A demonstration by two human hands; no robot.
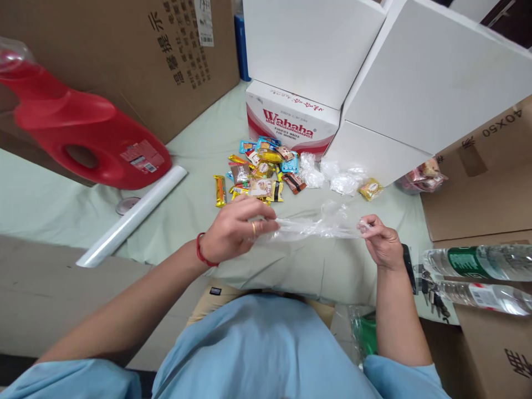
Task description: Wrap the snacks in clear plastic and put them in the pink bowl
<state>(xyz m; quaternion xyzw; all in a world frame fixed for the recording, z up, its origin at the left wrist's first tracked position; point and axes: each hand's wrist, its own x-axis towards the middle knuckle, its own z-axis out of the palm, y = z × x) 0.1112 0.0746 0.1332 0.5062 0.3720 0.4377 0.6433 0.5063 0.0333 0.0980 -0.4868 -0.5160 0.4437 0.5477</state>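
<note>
Far left I log a big cardboard box [124,50]. Far right, white boxes [432,72] are stacked on one another, and together these wall in the work area. A pale green sheet [195,160] covers the surface between them. Red jug [83,133] lies on its side at left, close to the cardboard box. Wahaha carton [286,119] sits far centre, tucked against the white boxes. A white roll [133,216] lies slantwise just right of the jug. Two water bottles [477,266] lie on their sides at near right, by a brown carton. Left hand [236,230], red cord at the wrist, is closed in a pinch on the left end of a clear bag [316,227]. Right hand [382,244] pinches the right end between thumb and fingertips. Bag hangs near centre, just above the sheet, drawn out sideways between the two grips. I judge the opposed pull is what holds so limp a film flat. It reads thin, see-through and wrinkled, seemingly with nothing inside. Snack pile [257,172] lies just beyond the hands, in easy reach. Crumpled bags [332,177] lie right of it, with one yellow packet [371,189] apart at their right.
</note>
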